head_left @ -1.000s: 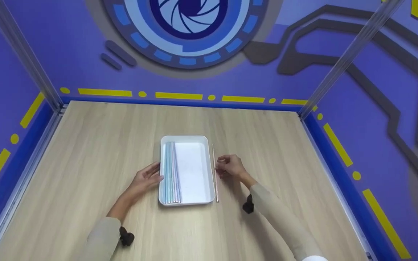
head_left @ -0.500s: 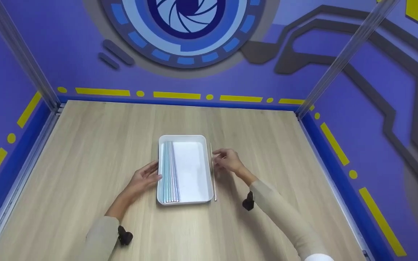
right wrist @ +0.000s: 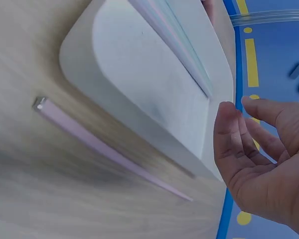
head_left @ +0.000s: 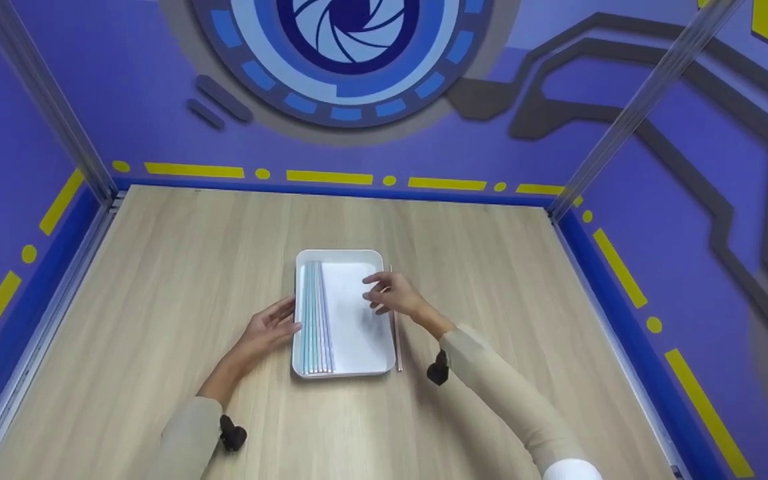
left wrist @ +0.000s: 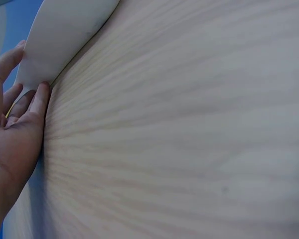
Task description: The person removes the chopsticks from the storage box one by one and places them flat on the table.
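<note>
"Where is the loose stick?"

"The pale pink stick (head_left: 398,347) lies on the wooden desk (head_left: 224,233), just right of the white tray (head_left: 364,340) and along its long side. The right wrist view shows its near end with a small silvery tip."

"And the other sticks?"

"That bundle of sticks (head_left: 316,320) is inside the tray, lengthwise against its left wall, slightly fanned towards its near end. Pale blue-green ones lie nearest that wall, pinkish and lilac ones further in."

"What about the left hand (head_left: 264,337)?"

"It's at the tray's left side, fingers against the outer wall, thumb by the rim. That grip is spread, the fingers nearly straight."

"The right hand (head_left: 397,293)?"

"Over the tray's right rim, with the fingers loosely bent and the thumb apart from the fingertips, so that grip is spread too. I can't tell whether it touches the rim."

"Any markings?"

"Beyond the tray, the blue wall (head_left: 291,147) carries yellow bars and dots and a shutter-like round emblem (head_left: 346,80)."
</note>
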The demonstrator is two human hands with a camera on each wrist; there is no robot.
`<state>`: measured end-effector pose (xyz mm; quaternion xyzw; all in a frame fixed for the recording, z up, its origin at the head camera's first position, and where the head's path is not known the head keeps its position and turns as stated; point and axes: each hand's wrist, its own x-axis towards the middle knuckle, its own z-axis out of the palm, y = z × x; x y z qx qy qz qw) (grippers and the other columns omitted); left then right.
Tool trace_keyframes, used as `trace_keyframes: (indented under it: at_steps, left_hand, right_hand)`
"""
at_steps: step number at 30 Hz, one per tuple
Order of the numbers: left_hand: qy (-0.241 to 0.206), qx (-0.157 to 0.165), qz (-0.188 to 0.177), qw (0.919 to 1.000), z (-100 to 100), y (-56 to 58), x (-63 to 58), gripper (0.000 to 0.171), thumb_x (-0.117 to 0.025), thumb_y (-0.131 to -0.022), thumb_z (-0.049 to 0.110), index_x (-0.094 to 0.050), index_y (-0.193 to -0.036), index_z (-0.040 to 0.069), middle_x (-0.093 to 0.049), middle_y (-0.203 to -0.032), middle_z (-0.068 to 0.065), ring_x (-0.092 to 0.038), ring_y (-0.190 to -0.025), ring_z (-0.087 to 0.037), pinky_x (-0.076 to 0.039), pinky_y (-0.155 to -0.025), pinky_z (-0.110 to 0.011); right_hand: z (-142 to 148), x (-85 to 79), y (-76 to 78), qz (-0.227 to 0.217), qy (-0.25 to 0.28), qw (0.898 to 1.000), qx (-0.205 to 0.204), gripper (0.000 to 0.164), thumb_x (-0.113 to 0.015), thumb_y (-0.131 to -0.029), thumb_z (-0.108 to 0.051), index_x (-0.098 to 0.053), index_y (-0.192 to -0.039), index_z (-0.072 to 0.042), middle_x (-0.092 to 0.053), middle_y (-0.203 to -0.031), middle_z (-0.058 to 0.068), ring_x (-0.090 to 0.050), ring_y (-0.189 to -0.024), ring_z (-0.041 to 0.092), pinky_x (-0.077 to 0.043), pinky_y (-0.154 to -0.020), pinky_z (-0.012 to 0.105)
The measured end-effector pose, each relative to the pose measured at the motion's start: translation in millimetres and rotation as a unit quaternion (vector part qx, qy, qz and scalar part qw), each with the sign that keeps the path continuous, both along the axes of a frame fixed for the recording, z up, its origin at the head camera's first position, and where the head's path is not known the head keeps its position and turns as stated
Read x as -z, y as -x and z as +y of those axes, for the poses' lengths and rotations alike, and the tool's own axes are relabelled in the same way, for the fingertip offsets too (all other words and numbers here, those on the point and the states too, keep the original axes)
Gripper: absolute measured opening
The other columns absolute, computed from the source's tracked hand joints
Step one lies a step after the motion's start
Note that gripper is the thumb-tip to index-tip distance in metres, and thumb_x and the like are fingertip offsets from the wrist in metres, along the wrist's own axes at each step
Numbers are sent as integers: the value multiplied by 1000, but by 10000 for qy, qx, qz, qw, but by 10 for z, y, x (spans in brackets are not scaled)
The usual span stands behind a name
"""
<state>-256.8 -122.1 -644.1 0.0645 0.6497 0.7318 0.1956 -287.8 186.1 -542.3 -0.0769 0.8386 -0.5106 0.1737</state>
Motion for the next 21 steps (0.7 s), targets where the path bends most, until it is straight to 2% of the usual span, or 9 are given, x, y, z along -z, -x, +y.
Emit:
trace_keyframes:
  at_steps: [3,8,11,16,21]
  left_hand:
    - [1,0,28,10000,7,-3,-2,74,-70,-97,12,-31,-159,4,-28,-168,-18,-26,-157,-35,-45,-112,-17]
    - [11,-9,35,10000,6,-6,-7,73,-70,-97,12,-31,-159,4,-28,-168,-18,-27,-156,-34,-44,-113,-16]
    - [-95,-48,-5,9999,8,-12,-2,73,-70,-97,9,-32,-158,2,-29,-167,-19,-28,-156,-34,-44,-112,-16]
    - [-216,-50,-8,9998,13,-8,17,73,-70,-96,8,-32,-158,2,-29,-167,-19,-28,-156,-35,-46,-111,-16]
    - [-230,-90,-38,9997,7,6,27,74,-70,-96,8,-32,-158,2,-29,-167,-18,-28,-156,-34,-47,-110,-17]
  right_hand:
    - [-77,22,52,-267,-33,9995,-154,40,-69,-95,-3,-60,-132,9,-70,-103,28,-74,-95,43,-67,-78,42]
    - [-192,73,125,-646,-216,9967,-437,41,-66,-96,0,-58,-135,10,-72,-102,22,-76,-91,32,-67,-80,39]
    - [-244,114,145,-799,-263,9951,-513,42,-66,-96,0,-57,-136,9,-72,-103,22,-76,-92,31,-66,-84,42]
    - [-316,203,207,-984,-150,9947,-253,43,-67,-97,-4,-57,-138,6,-73,-109,25,-75,-100,36,-64,-91,46]
    - [-435,378,265,-1050,-48,9941,274,41,-69,-95,-7,-61,-135,3,-74,-106,19,-77,-97,30,-65,-89,39]
